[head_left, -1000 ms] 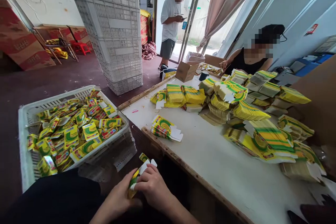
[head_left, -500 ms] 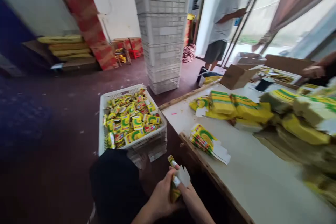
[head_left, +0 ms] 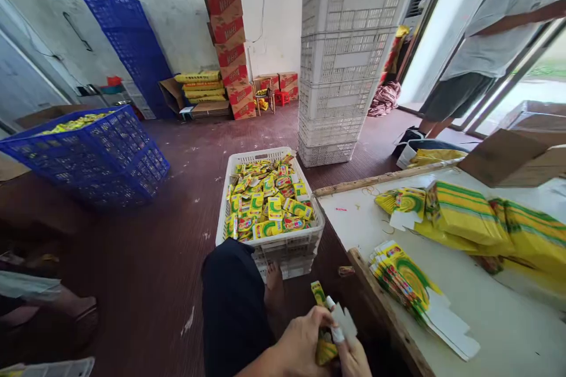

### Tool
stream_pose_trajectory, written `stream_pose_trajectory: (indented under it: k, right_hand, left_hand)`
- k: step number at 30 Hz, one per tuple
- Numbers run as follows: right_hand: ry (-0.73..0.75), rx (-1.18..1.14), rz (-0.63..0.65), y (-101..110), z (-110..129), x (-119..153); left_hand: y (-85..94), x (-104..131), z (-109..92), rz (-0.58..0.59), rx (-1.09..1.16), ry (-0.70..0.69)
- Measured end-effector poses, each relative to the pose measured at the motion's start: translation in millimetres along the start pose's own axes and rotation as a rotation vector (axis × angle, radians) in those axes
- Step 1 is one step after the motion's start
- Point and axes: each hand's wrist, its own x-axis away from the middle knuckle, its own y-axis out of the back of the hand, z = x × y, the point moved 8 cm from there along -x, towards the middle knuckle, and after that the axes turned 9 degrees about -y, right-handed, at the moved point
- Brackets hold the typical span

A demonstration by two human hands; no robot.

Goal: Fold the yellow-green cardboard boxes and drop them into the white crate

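Low in the view, my left hand (head_left: 303, 334) is closed around a small yellow-and-green carton (head_left: 326, 351) whose white end flaps stick out. My right hand (head_left: 355, 359) grips the same carton from the other side, fingers close to the flaps. White wrapping covers fingertips beside the carton. What is inside it cannot be seen. Just ahead of my knee stands a white crate (head_left: 223, 218) full of small yellow-green packs (head_left: 274, 207). On the table to the right lies a fanned stack of flat yellow cartons (head_left: 402, 277) with white flaps.
The white table (head_left: 495, 306) has a raised wooden edge (head_left: 384, 312). Bundled yellow cartons (head_left: 464, 212) and a brown box (head_left: 504, 156) rest on it. Tall white crates (head_left: 336, 70) rise behind. A blue crate (head_left: 110, 153) stands left. A person (head_left: 486, 41) stands by the door.
My view has swung left, so the crate, table and stacked crates appear farther right and the blue crate shows clearly. Both hands still hold the carton.
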Motion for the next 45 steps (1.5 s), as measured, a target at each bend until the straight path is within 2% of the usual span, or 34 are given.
stream_pose_trajectory:
  k: [2,6,10,15,19,22,25,31,40,42,43,44,45]
  right_hand:
    - [0.127,0.101,0.052,-6.6,10.5,6.9]
    - [0.254,0.181,0.061,-10.4,22.7,15.7]
    - [0.257,0.203,-0.02,-1.7,28.1,12.5]
    - [0.263,0.202,-0.163,13.5,30.7,9.7]
    - [0.354,0.232,-0.12,4.3,36.3,13.4]
    - [0.33,0.276,-0.068,0.7,39.9,13.0]
    - [0.317,0.302,-0.015,7.2,53.2,13.2]
    - [0.212,0.372,0.189,13.1,72.1,17.1]
    - [0.131,0.299,0.028,-0.1,59.7,18.2]
    - [0.135,0.285,-0.04,2.2,67.9,19.1]
    - [0.146,0.287,-0.067,5.5,75.2,19.5]
    - [0.164,0.296,-0.092,10.9,84.1,19.6]
    - [0.185,0.311,-0.118,18.6,93.8,19.1]
  left_hand:
    - [4.0,-1.5,-0.9,-0.004,0.0,0.045]
    - [5.5,-7.4,-3.1,-0.016,0.033,-0.009]
    - [7.6,-4.5,5.5,-0.092,0.065,0.013]
    - [25.7,4.6,1.2,-0.169,-0.057,0.075]
    - [40.4,3.9,-10.6,-0.169,-0.131,0.078]
    - [46.1,2.2,-17.4,-0.16,-0.139,0.07]
    - [48.2,1.8,-20.1,-0.124,-0.101,0.089]
    - [51.5,0.6,-25.4,-0.049,-0.114,0.083]
    - [44.2,-1.0,-25.9,-0.042,-0.203,0.069]
    - [57.4,-4.5,-26.9,-0.092,-0.225,0.028]
    - [73.6,-6.3,-28.8,-0.168,-0.252,0.01]
    - [96.2,-7.6,-32.2,-0.278,-0.289,-0.008]
    - [126.0,-6.3,-36.2,-0.448,-0.353,-0.008]
